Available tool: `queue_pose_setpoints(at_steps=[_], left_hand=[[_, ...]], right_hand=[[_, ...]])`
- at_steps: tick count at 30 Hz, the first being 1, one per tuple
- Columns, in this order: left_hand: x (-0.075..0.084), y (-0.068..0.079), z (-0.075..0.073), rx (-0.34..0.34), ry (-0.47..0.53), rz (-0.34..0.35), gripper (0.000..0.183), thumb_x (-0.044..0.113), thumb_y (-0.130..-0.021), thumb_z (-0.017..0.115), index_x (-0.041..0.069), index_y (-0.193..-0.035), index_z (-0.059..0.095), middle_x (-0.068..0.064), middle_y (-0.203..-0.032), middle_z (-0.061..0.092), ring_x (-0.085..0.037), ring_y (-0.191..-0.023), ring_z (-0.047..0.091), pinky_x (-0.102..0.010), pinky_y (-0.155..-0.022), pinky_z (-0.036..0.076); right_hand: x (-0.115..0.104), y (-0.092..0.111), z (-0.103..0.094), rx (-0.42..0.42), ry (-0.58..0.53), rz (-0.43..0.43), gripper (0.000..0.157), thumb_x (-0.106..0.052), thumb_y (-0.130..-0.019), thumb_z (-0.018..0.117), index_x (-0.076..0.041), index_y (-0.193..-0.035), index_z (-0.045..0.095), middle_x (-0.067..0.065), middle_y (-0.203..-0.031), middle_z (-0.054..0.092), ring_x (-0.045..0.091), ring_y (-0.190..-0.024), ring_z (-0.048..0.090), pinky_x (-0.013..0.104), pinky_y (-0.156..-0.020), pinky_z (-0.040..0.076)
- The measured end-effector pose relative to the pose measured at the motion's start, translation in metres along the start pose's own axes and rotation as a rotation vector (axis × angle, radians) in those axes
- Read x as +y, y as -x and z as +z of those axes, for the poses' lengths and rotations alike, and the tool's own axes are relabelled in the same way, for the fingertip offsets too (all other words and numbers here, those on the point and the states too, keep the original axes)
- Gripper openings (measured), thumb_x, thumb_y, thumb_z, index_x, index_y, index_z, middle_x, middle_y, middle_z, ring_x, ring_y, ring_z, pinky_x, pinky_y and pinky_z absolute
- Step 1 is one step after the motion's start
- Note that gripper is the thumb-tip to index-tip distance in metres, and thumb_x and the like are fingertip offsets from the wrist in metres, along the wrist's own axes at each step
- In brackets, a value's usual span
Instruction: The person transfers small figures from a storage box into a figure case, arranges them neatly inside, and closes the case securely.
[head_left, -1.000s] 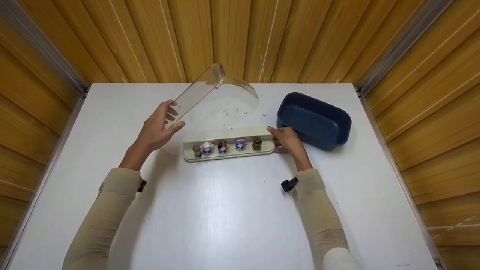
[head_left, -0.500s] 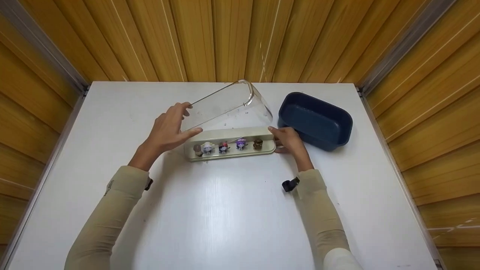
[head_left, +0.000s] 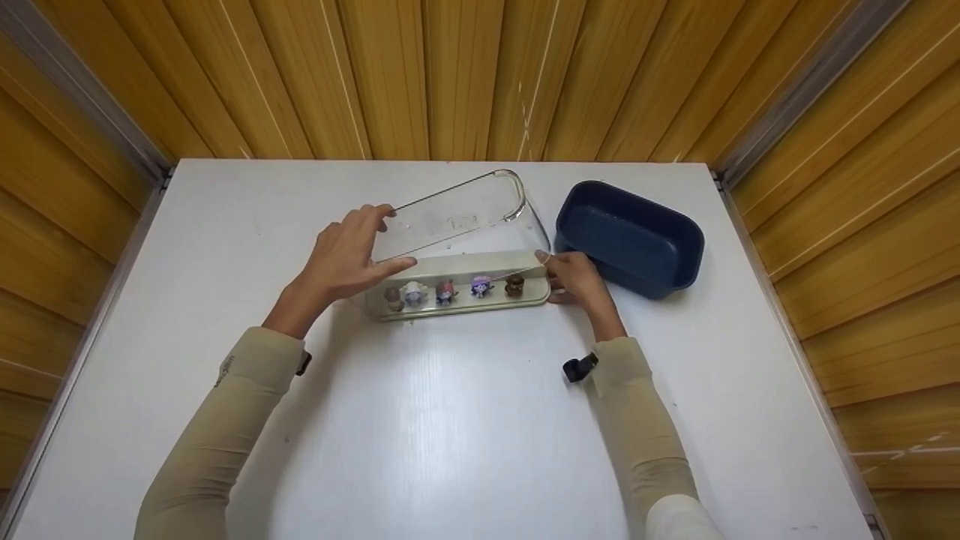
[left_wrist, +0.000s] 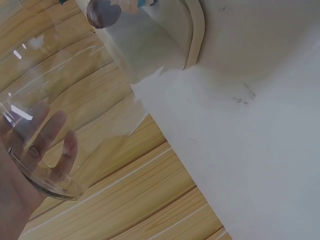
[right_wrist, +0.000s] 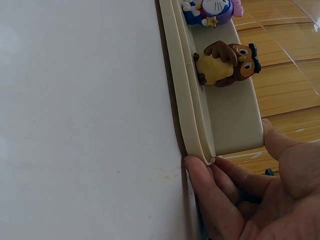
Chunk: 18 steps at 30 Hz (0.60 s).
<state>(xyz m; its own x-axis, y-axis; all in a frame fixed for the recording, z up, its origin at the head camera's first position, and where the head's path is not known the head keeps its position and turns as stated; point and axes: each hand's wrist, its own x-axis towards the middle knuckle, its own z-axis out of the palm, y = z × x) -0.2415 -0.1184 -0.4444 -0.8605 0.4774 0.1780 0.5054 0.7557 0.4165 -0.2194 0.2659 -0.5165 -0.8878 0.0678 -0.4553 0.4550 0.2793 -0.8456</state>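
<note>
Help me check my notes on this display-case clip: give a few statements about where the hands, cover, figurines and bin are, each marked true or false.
1. The left hand holds the clear cover by its left end. True.
2. The clear cover sits fully closed over the base. False: it is tilted, its far side raised above the cream base.
3. Five small figurines stand in a row on the base. True.
4. The right hand rests inside the blue bin. False: its grip is on the right end of the base; the bin lies beside it.
5. The figurine nearest the right hand is a brown owl. True.
</note>
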Motion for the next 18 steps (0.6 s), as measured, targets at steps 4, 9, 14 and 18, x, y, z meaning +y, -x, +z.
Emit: queue_pose_setpoints(at_steps=[4,9,14,18], left_hand=[[0.004,-0.004,0.001,0.0,-0.024,-0.001,0.087,0.075,-0.086,0.061,0.013,-0.145,0.045,-0.012,-0.121,0.061,-0.031,-0.107,0.058,-0.055,-0.086,0.047],[0.009,-0.008,0.004,-0.012,-0.058,0.001,0.086,0.075,-0.085,0.062,0.013,-0.144,0.047,-0.01,-0.12,0.061,-0.031,-0.108,0.059,-0.055,-0.088,0.047],[0.013,-0.009,0.005,-0.034,-0.09,0.019,0.091,0.082,-0.083,0.055,0.014,-0.142,0.048,-0.009,-0.12,0.061,-0.031,-0.108,0.059,-0.057,-0.087,0.047],[0.014,-0.01,0.006,-0.047,-0.107,0.024,0.094,0.086,-0.082,0.051,0.014,-0.142,0.048,-0.008,-0.119,0.061,-0.031,-0.108,0.059,-0.055,-0.087,0.047]], right_hand=[[-0.001,0.001,0.0,-0.004,-0.018,0.006,0.058,-0.049,-0.099,0.064,0.002,-0.126,0.063,0.014,-0.105,0.072,0.02,-0.086,0.072,0.031,-0.068,0.061],[-0.001,-0.001,-0.001,-0.005,-0.014,0.016,0.06,-0.05,-0.098,0.064,0.001,-0.128,0.063,0.013,-0.104,0.071,0.019,-0.085,0.072,0.031,-0.068,0.061],[0.0,-0.001,-0.001,-0.007,-0.003,0.013,0.059,-0.05,-0.099,0.063,0.001,-0.13,0.062,0.012,-0.104,0.071,0.018,-0.086,0.072,0.032,-0.072,0.061],[0.0,-0.001,-0.001,-0.001,-0.009,0.006,0.059,-0.05,-0.099,0.064,0.001,-0.128,0.063,0.011,-0.102,0.072,0.017,-0.085,0.072,0.033,-0.072,0.061]])
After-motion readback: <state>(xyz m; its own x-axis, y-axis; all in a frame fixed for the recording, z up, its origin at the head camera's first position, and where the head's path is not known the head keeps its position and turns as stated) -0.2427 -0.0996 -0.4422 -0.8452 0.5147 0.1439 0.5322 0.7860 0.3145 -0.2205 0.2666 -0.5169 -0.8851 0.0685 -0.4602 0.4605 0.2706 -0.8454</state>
